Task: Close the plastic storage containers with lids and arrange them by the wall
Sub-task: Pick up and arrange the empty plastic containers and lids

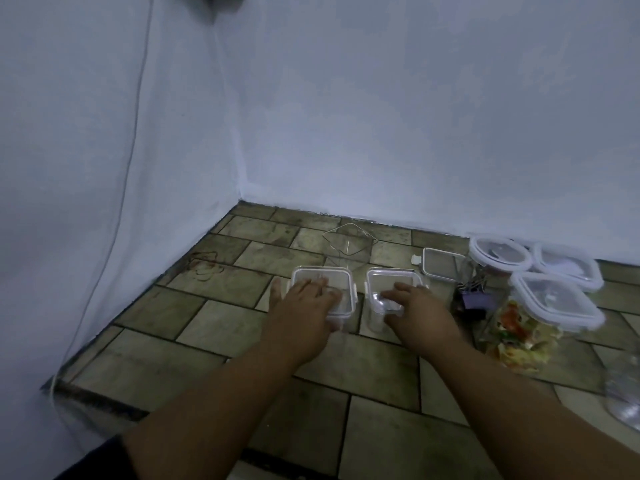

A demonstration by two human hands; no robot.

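We see both hands laid flat on two clear square plastic containers standing side by side on the tiled floor [221, 327]; our landmark is the left clear container with the white-clipped lid [323, 289], set a little out from the pale wall [415, 133]. The left hand [304, 306] rests on that lid, fingers spread and flat, pinching nothing; just right of the landmark stands a second clear container with a loose-looking lid [388, 289], and the right hand [415, 306] lies on it, fingers spread too, thumb down its near side. Behind the landmark, nearer the wall, stands an open clear square container without a lid [348, 245]; farther right lies a separate white-rimmed lid [440, 266]; beyond it, a cluster of lidded clear jars [554, 292].
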